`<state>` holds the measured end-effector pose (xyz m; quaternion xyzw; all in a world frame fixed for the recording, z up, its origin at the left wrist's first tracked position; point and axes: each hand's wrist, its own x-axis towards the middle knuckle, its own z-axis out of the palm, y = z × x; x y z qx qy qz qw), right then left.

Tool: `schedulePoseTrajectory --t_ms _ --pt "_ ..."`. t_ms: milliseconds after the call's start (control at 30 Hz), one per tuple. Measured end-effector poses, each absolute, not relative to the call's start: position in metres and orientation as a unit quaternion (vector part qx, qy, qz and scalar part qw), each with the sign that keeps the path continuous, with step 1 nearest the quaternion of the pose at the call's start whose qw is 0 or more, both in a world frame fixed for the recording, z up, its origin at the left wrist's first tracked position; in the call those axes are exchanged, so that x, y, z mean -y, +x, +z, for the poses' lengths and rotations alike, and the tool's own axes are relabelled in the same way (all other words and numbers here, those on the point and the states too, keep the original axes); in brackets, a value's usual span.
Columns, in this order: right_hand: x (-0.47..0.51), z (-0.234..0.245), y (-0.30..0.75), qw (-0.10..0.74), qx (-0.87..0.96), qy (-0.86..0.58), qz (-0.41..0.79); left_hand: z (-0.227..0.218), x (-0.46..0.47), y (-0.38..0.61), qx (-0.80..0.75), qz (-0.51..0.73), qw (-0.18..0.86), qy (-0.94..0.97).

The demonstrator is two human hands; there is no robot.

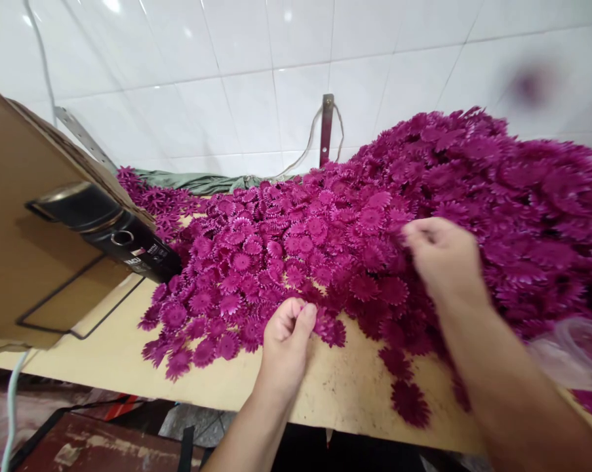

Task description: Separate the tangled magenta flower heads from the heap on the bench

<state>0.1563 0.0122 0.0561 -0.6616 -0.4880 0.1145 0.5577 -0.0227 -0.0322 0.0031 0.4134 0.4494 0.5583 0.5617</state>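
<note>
My left hand (288, 328) is closed in a pinch, thumb against the curled forefinger, just over the front edge of a heap of magenta artificial flower layers (305, 246). Anything between those fingertips is too small to make out, though a few flower layers (332, 328) lie right beside them. Further right, my right hand (446, 262) also has its thumb and fingers pressed together at the heap's surface. Magenta shows at its fingertips, but I cannot tell whether it is held. A blurred magenta piece (532, 85) appears in front of the tiled wall.
A black bottle (128, 229) leans by a cardboard box (44, 249) on the left. Smaller star-shaped pieces (160, 203) lie behind it. A clear plastic tub (578, 351) stands at the right. A metal bracket (327, 131) rises at the wall behind the wooden tabletop (345, 393).
</note>
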Motion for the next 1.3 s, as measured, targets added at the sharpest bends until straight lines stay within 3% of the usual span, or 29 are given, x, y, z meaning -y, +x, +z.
schedulePoseTrajectory --t_ms 67,300,500,767,933,1167,1300 --pt "-0.014 0.066 0.168 0.569 0.478 -0.659 0.116 0.002 0.032 -0.026 -0.456 0.547 0.561 0.422" --pt "0.013 0.055 0.131 0.473 0.634 -0.575 0.21 0.011 0.012 -0.012 -0.467 0.528 0.51 0.493" --pt "0.026 0.031 0.117 0.439 0.707 -0.525 0.18 0.013 0.017 -0.011 -0.389 0.465 0.627 0.489" --pt "0.033 0.039 0.124 0.437 0.702 -0.513 0.232 0.004 0.009 -0.013 -0.411 0.521 0.615 0.427" --pt "0.03 0.032 0.116 0.386 0.672 -0.559 0.296 0.003 0.009 -0.01 -0.429 0.515 0.602 0.435" --pt "0.027 0.027 0.107 0.41 0.656 -0.495 0.395 0.005 0.008 -0.008 -0.431 0.506 0.588 0.46" --pt "0.01 0.033 0.13 0.492 0.592 -0.565 0.296 0.008 0.012 -0.013 -0.438 0.531 0.552 0.47"
